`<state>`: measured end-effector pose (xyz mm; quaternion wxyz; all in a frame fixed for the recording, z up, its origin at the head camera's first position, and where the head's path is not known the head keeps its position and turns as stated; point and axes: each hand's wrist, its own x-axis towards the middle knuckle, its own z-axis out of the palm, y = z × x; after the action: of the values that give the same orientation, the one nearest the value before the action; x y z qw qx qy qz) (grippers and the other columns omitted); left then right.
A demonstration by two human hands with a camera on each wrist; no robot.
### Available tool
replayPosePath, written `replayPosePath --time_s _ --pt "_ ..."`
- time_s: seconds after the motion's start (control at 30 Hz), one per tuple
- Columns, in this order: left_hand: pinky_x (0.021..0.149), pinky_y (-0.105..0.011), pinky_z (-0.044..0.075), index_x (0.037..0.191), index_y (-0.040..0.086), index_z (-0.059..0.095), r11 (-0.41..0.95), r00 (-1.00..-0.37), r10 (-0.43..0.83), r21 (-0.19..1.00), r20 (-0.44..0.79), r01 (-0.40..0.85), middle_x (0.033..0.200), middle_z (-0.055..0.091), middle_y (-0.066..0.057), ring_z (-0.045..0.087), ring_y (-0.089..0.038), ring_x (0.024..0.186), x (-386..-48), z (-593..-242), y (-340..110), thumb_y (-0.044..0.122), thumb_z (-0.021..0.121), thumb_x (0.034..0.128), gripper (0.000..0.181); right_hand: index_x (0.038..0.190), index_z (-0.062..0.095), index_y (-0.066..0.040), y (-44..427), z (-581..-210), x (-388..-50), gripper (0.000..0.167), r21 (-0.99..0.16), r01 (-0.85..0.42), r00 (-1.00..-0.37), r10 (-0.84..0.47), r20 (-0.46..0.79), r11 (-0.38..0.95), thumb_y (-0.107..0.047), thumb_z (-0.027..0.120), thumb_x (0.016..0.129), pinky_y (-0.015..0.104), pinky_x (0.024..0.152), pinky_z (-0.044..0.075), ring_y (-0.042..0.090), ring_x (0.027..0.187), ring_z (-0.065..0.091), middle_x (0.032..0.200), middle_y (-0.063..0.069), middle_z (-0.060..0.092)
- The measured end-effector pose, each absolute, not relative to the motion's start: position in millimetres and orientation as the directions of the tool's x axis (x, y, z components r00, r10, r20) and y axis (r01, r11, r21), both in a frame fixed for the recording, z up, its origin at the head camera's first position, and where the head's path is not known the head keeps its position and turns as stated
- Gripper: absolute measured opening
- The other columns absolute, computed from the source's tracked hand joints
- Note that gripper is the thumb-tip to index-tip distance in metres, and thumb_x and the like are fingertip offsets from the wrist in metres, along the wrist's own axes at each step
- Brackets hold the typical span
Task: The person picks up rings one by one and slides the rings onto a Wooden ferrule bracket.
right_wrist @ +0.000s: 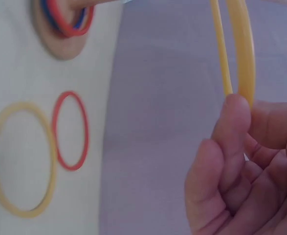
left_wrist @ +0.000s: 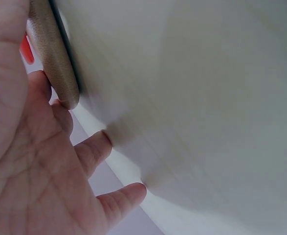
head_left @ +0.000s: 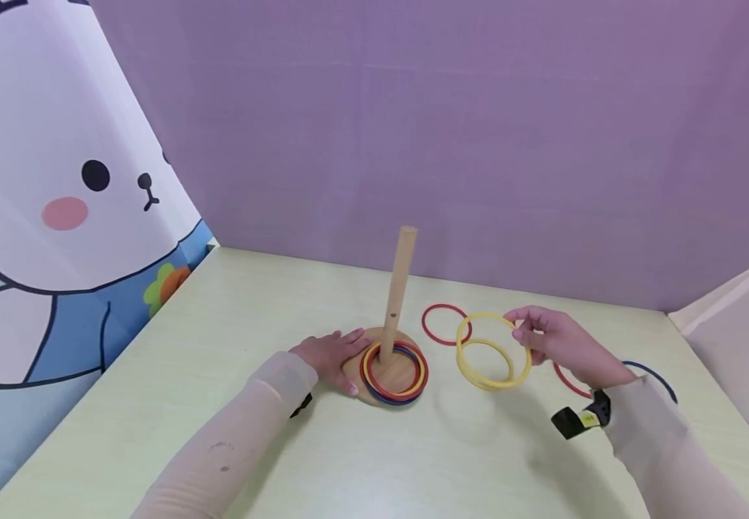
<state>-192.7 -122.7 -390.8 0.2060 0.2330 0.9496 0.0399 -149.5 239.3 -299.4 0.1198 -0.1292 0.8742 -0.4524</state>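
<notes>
A round wooden base (head_left: 352, 369) with an upright wooden post (head_left: 400, 281) stands on the table. Red, yellow and blue rings (head_left: 423, 378) lie around the post's foot. My left hand (head_left: 329, 357) touches the left side of the base, its fingers spread. My right hand (head_left: 552, 342) pinches a yellow ring (right_wrist: 245, 49) between thumb and fingers, holding it up on edge to the right of the base. Behind it, a second yellow ring (right_wrist: 25, 213) lies flat on the table, near a red ring (right_wrist: 86, 132).
Another red ring (head_left: 569, 384) and a blue ring (head_left: 662, 380) lie on the table (head_left: 400, 468) at the right, partly hidden by my right hand and wrist. A purple cloth (head_left: 478, 144) hangs behind the table. A cartoon-printed cloth (head_left: 24, 144) covers the left side.
</notes>
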Motion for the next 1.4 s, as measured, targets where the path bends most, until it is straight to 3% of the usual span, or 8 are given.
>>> replayPosePath --time_s 0.3,0.47,0.67,0.9,1.4 --pt "0.101 -0.061 0.033 0.152 0.028 0.027 0.895 -0.813 0.446 0.181 -0.374 0.408 0.159 0.018 0.005 0.026 -0.035 0.141 -196.0 -388.8 -121.3 0.048 0.075 0.0781 0.091 0.131 0.042 0.009 240.3 -270.2 -158.2 0.039 -0.855 -0.112 -0.940 -0.334 -0.075 0.507 -0.010 0.052 0.098 0.027 0.060 0.045 0.014 0.060 0.046 0.077 -0.002 0.050" --pt "0.100 -0.062 0.034 0.152 0.027 0.027 0.890 -0.810 0.455 0.190 -0.370 0.413 0.159 0.018 0.004 0.026 -0.035 0.141 -199.2 -389.9 -118.2 0.048 0.074 0.0785 0.090 0.133 0.040 0.010 241.8 -258.2 -164.5 0.042 -0.871 -0.105 -0.946 -0.318 -0.061 0.480 -0.012 0.051 0.099 0.025 0.062 0.048 0.014 0.063 0.050 0.084 -0.002 0.055" --pt "0.100 -0.062 0.034 0.152 0.028 0.027 0.898 -0.818 0.440 0.173 -0.370 0.404 0.159 0.018 0.005 0.026 -0.035 0.141 -201.1 -391.3 -116.6 0.049 0.074 0.0781 0.090 0.133 0.039 0.008 237.6 -246.7 -174.8 0.040 -0.908 -0.088 -0.959 -0.282 -0.035 0.410 -0.013 0.049 0.101 0.024 0.061 0.049 0.012 0.062 0.049 0.084 -0.001 0.051" --pt "0.100 -0.061 0.035 0.152 0.028 0.027 0.900 -0.824 0.437 0.173 -0.361 0.401 0.159 0.018 0.005 0.027 -0.035 0.140 -204.9 -394.1 -113.4 0.050 0.074 0.0778 0.091 0.119 0.051 -0.011 226.6 -233.2 -181.8 0.021 -0.985 -0.037 -0.961 -0.276 -0.011 0.169 -0.012 0.054 0.098 0.023 0.061 0.051 0.012 0.062 0.052 0.083 -0.001 0.055" --pt "0.100 -0.061 0.035 0.152 0.027 0.027 0.901 -0.822 0.433 0.177 -0.369 0.396 0.159 0.019 0.004 0.026 -0.034 0.141 -202.3 -390.3 -113.8 0.049 0.074 0.0781 0.091 0.110 0.058 -0.010 170.4 -216.7 -178.6 0.015 -0.984 0.009 -0.973 -0.228 0.032 -0.177 -0.009 0.058 0.096 0.021 0.059 0.048 0.010 0.060 0.054 0.078 -0.001 0.057"
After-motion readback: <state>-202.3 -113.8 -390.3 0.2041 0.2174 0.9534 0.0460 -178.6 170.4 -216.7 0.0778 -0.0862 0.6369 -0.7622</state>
